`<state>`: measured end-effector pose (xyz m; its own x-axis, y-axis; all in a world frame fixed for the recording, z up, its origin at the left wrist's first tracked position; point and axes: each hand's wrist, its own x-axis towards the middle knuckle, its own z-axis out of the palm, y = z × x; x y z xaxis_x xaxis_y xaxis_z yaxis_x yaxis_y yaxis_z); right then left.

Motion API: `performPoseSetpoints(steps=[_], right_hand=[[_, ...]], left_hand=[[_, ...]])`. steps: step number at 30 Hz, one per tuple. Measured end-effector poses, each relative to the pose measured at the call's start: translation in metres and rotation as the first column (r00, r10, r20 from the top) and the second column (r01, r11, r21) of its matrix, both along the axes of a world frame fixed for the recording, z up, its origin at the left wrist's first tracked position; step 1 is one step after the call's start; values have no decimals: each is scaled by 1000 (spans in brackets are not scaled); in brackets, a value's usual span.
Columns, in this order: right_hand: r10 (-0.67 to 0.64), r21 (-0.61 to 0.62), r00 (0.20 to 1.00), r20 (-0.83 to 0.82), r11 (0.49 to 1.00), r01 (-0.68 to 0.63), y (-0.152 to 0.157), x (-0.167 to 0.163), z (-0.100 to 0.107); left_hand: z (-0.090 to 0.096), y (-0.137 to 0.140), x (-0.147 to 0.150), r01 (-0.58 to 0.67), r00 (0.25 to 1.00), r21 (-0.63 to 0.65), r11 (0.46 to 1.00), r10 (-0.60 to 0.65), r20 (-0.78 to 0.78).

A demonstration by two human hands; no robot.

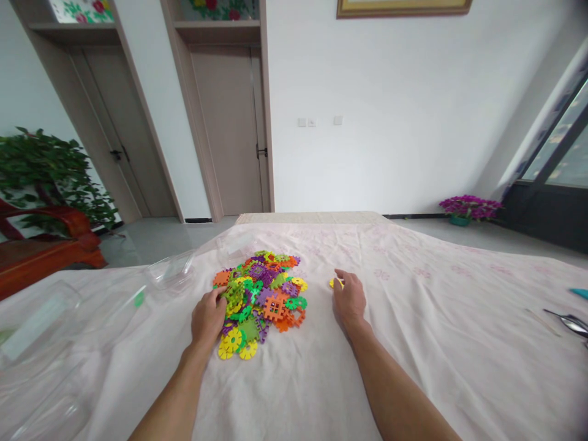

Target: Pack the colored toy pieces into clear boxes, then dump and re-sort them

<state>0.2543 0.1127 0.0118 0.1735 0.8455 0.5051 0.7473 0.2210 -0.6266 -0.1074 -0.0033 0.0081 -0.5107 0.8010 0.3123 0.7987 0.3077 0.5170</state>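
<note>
A heaped pile of plastic interlocking building pieces (264,294), square and flower-shaped, in orange, purple, green and yellow, lies on the pale cloth. My left hand (209,315) rests against the pile's left edge, fingers loosely bent and touching the pieces there; some fingertips are hidden. To the right of the pile, apart from it, my right hand (351,299) is low over the cloth with thumb and forefinger apart. Beside those fingers is a single yellow flower-shaped piece (333,283), partly covered by them. Yellow discs (233,340) lie at the pile's near edge.
Clear plastic containers (172,272) stand on the left part of the tablecloth (294,392). Scissors (569,321) and a blue object (579,293) lie at the far right. A red wooden chair (68,236) is beyond the left edge.
</note>
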Motion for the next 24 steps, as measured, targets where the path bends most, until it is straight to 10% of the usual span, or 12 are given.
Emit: performPoseSetpoints(steps=[10, 24], right_hand=[[444, -115, 809, 386, 893, -436, -19, -36, 7], [486, -231, 723, 492, 873, -429, -7, -52, 16]], left_hand=[[-1, 2, 0, -6, 1000, -11, 1000, 6, -14], [1, 1, 1, -8, 999, -1, 1000, 8, 31]])
